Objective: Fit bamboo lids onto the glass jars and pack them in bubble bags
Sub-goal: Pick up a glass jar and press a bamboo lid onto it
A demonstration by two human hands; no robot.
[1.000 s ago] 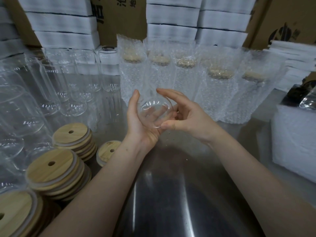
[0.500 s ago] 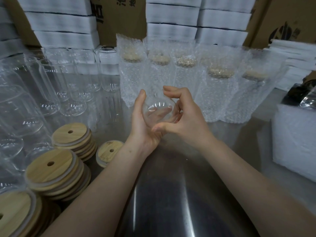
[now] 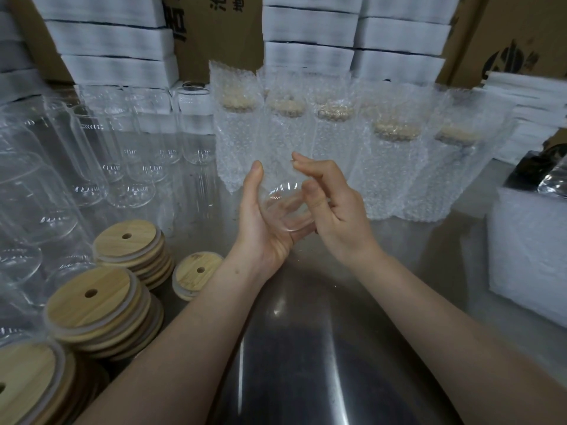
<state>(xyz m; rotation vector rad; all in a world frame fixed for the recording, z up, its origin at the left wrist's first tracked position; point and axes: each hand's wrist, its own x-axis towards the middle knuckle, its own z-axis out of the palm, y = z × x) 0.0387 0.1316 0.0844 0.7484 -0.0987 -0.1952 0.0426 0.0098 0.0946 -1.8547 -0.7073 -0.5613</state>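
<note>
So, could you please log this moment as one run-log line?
phase: jar in hand, unbagged | left hand: holds glass jar | right hand: beside jar, grip unclear | bamboo lids: stacked left | bagged jars: behind

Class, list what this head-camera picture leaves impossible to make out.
Head view: far end of the clear glass jar, lost against the bubble bags behind.
Head view: whether the right hand grips the jar; curled fingers hide contact.
Head view: nearest stack of round bamboo lids, cut by bottom-left corner.
Head view: lid seating inside those bags, blurred by wrap.
</note>
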